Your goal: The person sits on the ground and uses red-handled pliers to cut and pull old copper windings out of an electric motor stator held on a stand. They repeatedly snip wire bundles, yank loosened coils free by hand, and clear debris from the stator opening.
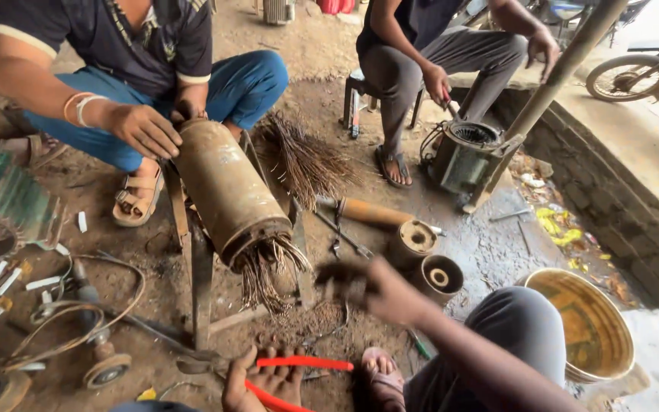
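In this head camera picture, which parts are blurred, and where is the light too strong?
Head view: the right hand is smeared by motion blur, so its grip cannot be read; the left hand on the red-handled cutters is sharper. The motor cylinder with its copper wires is in focus. Daylight washes out the pavement at the right; the ground under the roof lies in even shade.

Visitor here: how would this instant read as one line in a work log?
left hand: on red-handled cutters | right hand: blurred, grip unclear, beside copper wire bundle | wires protrude from rusty cylinder | co-worker's hand steadies it

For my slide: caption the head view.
Left hand on red-handled tool, right hand blurred beside copper wires trailing from rusty cylinder.
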### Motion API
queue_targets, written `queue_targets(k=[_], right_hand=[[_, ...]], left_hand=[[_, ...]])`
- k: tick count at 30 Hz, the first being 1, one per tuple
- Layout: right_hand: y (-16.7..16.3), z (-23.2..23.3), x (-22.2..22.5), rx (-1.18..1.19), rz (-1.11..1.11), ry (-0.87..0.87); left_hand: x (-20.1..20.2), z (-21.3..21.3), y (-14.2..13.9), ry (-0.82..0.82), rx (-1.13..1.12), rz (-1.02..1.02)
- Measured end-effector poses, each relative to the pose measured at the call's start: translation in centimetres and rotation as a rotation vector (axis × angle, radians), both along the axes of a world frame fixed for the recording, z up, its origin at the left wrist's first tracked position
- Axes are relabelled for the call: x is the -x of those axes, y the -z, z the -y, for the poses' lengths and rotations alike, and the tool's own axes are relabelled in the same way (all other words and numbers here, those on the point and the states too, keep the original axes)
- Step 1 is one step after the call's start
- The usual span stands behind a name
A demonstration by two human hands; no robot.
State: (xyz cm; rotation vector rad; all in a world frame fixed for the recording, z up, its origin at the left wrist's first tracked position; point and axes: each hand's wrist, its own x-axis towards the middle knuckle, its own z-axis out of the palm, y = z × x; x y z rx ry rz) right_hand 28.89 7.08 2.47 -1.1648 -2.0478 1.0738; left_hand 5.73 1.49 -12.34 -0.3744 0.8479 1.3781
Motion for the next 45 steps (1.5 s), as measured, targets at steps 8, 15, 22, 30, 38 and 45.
queue_targets(k=[8, 15, 22, 30, 38, 45], right_hand=[[10.0, 2.8, 2.0, 0.033, 0.141, -0.455], [15.9, 3.3, 2.0, 0.556, -0.076, -0.448], [17.0, 4.7, 2.9, 0.208, -0.107, -0.593], [17.5, 4.3, 3.2, 0.201, -0.147, -0.517], [18.7, 4.7, 4.0, 0.152, -0.125, -0.355], [18.8, 5.5, 4.4, 0.127, -0.036, -0.109]], left_hand=[[-1.6, -0.2, 0.6, 0.071, -0.092, -0.021], [-2.6, 0.2, 0.7, 0.048, -0.021, -0.117], [-4.9, 0.5, 1.8, 0.115, -0.246, -0.307], [-5.0, 0.5, 2.5, 0.053, -0.403, -0.315], [-4.7, 0.5, -0.6, 0.295, -0.442, -0.518], [-4.7, 1.0, -2.2, 0.333, -0.558, -0.606]])
